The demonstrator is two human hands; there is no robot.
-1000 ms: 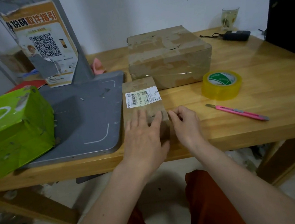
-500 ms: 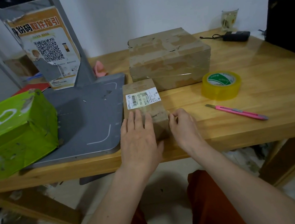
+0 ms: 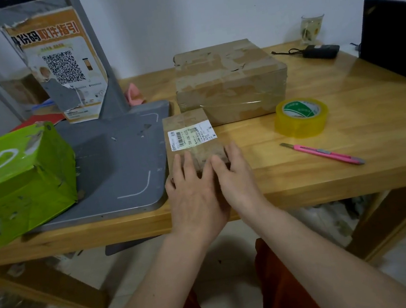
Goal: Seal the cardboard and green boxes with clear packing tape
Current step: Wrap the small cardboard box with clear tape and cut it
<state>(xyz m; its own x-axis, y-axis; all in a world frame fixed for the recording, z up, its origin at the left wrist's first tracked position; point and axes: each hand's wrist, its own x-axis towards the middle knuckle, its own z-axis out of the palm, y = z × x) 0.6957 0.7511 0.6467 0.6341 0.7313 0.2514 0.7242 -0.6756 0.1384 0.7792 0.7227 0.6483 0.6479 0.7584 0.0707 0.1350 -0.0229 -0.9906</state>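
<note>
Both flat, my left hand [image 3: 193,193] and right hand [image 3: 235,175] press the small cardboard box [image 3: 190,140] at frame centre; I'd smooth the tape firmly outward.

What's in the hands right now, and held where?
Both hands, left and right, press flat on the near end of the small cardboard box; no curled grip.

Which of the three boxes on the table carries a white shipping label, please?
The small cardboard box under both hands; the large cardboard box and green box show none.
</note>
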